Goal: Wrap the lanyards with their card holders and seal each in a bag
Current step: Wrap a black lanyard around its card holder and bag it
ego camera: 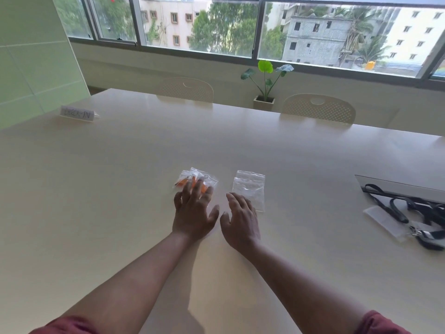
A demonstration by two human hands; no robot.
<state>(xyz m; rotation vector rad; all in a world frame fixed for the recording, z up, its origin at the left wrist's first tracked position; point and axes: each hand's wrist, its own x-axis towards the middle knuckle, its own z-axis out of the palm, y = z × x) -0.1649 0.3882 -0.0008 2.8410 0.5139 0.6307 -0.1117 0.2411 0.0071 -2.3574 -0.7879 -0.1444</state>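
Table [120,189]: cream. On it, clear bags [196,180] hold orange items; empty bag [249,189] beside them: transparent. Lanyards [409,208] at its right edge: black. Sleeves: maroon.

Both forearms reach fwd over the table, bare to the rolled dark-red sleeves at the elbows. Left hand [193,214] lies palm down, fingers spread & straight, tips resting on a packet. Right hand [240,221] alongside, palm down, fingers relaxed, thumb toward its neighbour
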